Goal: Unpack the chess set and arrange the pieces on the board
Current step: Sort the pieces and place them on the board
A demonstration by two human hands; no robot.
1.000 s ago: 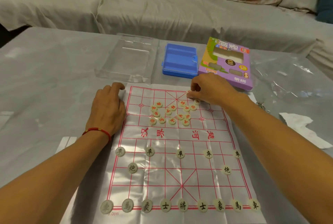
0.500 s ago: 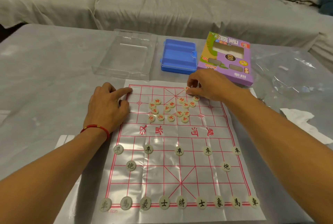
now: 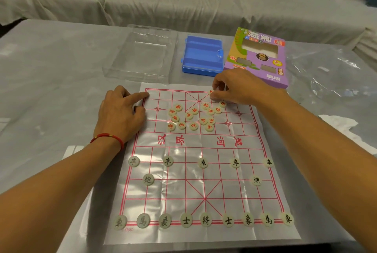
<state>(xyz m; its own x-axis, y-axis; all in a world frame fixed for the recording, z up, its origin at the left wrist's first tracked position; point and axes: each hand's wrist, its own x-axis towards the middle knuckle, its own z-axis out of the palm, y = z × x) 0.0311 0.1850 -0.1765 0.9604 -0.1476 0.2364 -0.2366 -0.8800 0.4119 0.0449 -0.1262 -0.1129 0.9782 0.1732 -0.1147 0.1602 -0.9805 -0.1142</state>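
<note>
Sofa-side, on our grey table (image 3: 51, 69), our left hand (image 3: 120, 114) has slid its extended forefinger onto the far-left corner of the board (image 3: 183, 171), pinning it flat. Red pieces (image 3: 191, 116) lie heaped mid-board; at the back line, our right hand (image 3: 234, 87) pinches one red piece (image 3: 211, 92), apparently seating it.

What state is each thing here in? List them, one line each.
board sheet: unrolled flat, creased.
black pieces: all set in rows on the near half.
red pieces: loose cluster on the far half, unsorted.
single red piece: pinched at the far edge.
right hand: pinches that piece.
left hand: forefinger presses the board's far left corner.
blue case: open, empty.
clear lid: off, lying apart.
purple box: lying flat.
</note>
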